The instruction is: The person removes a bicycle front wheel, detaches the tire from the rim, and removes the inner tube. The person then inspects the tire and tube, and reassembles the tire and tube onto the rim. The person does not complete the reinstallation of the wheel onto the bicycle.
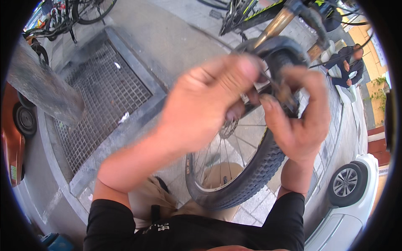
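Note:
My left hand (209, 96) is closed at the front fork (268, 29) of a bicycle, its thumb pressed toward a small dark part I cannot make out. Beside it my right hand (301, 117) curls its thumb and fingers around something thin and dark, blurred by motion. Both hands are over the knobby front tyre (253, 178), which stands upright between my legs. A brake disc (227, 129) and spokes show below my left hand. Part of the fork crown is hidden behind my fingers.
A metal grate (104, 83) in a raised frame and a thick post (46, 79) are at the left, with bicycles (90, 8) and an orange vehicle (12, 138). A person (356, 62) sits at the right, above a white car (351, 201).

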The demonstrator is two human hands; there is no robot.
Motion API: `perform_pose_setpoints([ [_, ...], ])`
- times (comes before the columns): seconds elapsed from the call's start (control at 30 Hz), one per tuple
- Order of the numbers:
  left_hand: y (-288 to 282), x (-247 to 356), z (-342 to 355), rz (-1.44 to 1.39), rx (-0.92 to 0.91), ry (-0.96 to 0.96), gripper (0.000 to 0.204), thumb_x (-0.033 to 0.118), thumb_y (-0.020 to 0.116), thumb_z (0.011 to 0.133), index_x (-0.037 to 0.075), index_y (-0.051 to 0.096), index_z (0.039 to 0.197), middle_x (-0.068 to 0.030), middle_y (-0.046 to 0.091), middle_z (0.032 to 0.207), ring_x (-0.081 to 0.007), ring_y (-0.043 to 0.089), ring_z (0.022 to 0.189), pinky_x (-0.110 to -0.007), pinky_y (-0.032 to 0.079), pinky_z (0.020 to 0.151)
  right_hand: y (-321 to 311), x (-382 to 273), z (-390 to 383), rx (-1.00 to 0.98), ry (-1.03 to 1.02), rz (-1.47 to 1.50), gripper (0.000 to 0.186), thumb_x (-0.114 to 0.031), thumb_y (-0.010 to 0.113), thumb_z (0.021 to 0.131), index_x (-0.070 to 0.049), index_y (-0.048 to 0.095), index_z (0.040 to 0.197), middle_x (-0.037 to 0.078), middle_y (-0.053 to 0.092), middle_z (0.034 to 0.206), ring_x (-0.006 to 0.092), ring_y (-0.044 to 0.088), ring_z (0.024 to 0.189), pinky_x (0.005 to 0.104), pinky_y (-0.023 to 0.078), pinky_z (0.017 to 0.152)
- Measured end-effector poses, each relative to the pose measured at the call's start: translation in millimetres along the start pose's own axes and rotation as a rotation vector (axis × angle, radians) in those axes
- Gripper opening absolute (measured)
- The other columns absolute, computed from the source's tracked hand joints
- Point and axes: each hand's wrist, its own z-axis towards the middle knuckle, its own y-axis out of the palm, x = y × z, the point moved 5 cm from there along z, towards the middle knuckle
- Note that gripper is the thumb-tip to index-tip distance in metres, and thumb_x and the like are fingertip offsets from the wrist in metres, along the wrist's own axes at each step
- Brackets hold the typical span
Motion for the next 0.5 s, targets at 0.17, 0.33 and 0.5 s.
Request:
perform_pose_setpoints([
  [0.17,-136,-6,-10,0.177,0.259,0.186,0.032,0.034,0.056,0.112,0.003,0.066,0.114,-0.0056,0.072,0.094,-0.0101,0.059,0.072,-0.026,0.046,0.065,-8,25,-27,0.108,0.101,0.235,0.059,-0.020,0.077,0.099,0.008,0.056,0.146,0.023,0.070,0.130,0.0276,0.067,0.124,0.0392,0.050,0.110],
  [0.33,-314,-164,-115,0.979,0.178,-0.398,0.029,0.030,0.055,0.111,0.004,0.067,0.110,-0.0076,0.072,0.091,-0.0190,0.062,0.076,-0.036,0.052,0.075,-11,23,-37,0.108,0.473,0.134,0.032,-0.018,0.067,0.107,0.004,0.072,0.130,0.018,0.076,0.120,0.0242,0.074,0.110,0.0302,0.057,0.101],
  [0.5,-435,-316,-275,1.498,0.028,-0.625,0.021,0.017,0.058,0.105,0.002,0.067,0.115,-0.0247,0.070,0.108,-0.0467,0.066,0.105,-0.054,0.054,0.094,-9,29,-33,0.074,0.550,0.040,0.029,-0.019,0.061,0.110,0.001,0.078,0.123,0.015,0.079,0.114,0.0239,0.076,0.105,0.0315,0.058,0.101],
])
